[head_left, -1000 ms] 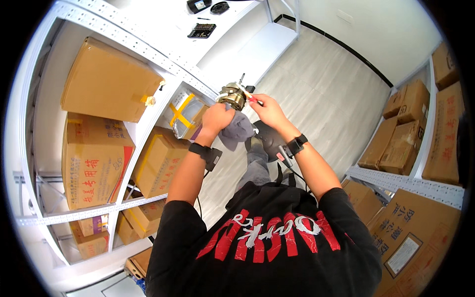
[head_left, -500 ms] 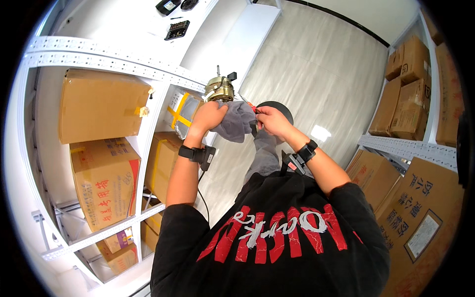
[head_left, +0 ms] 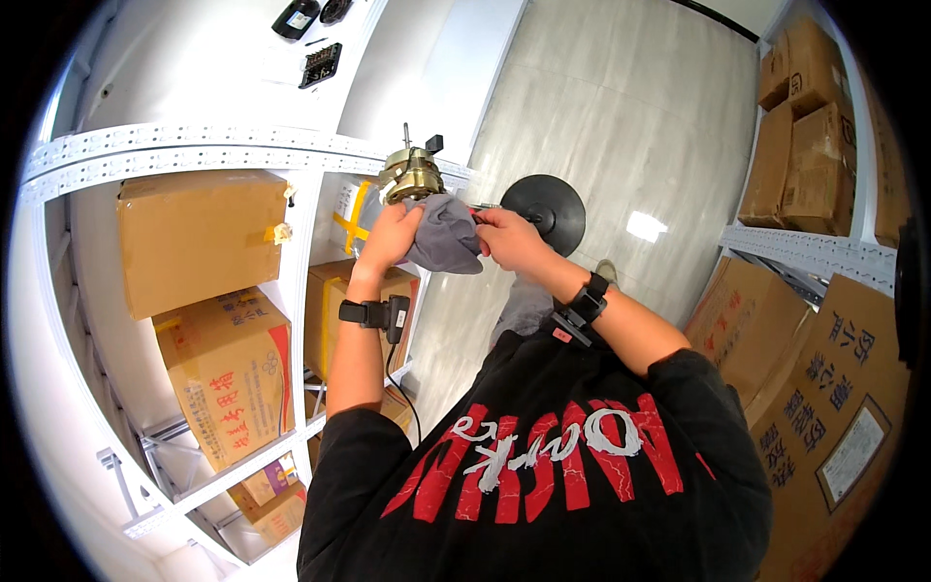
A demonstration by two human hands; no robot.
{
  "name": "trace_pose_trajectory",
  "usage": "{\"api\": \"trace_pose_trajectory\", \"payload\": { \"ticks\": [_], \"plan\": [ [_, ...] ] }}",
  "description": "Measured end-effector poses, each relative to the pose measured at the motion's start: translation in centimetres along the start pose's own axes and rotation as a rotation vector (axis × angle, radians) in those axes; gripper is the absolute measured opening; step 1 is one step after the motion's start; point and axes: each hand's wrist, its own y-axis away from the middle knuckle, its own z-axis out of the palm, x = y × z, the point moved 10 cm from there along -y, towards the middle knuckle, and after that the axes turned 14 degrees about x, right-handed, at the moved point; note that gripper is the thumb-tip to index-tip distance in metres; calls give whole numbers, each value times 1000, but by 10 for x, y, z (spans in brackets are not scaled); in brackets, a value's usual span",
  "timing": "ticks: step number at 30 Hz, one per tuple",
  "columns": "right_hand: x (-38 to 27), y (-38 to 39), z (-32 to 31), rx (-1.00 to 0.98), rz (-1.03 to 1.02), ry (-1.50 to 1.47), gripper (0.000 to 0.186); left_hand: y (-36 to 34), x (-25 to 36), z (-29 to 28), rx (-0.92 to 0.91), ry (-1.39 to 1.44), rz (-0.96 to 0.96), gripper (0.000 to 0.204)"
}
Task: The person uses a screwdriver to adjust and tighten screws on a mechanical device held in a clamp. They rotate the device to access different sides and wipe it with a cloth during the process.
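Note:
A brass-coloured motor with a thin upright shaft stands just beyond my hands. Grey cloth is bunched below and in front of it. My left hand is closed on the cloth's left side, thumb on top, right under the motor. At the cloth's right side, my right hand is closed round a red-handled screwdriver; most of its handle is hidden by the fingers. A round black base rests on the floor beyond my right hand.
White shelving on my left holds cardboard boxes. A black case of small bits and a black housing lie on the white top. More boxes fill the right-hand shelf. A cable hangs from my left wrist strap.
The view has shifted, showing more of the black base. My right hand has turned, and the screwdriver's metal shaft no longer points up and left from the handle. Both hands stay at the cloth.

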Motion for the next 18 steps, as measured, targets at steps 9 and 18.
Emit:
{"api": "trace_pose_trajectory", "payload": {
  "ticks": [9,18],
  "plan": [
    [0,-2,1,29,27,-28,26,5,18,-5,27,-11,19,43],
    [-1,3,7,14,102,-122,21,-2,-15,10,10,227,-48,40]
  ]
}}
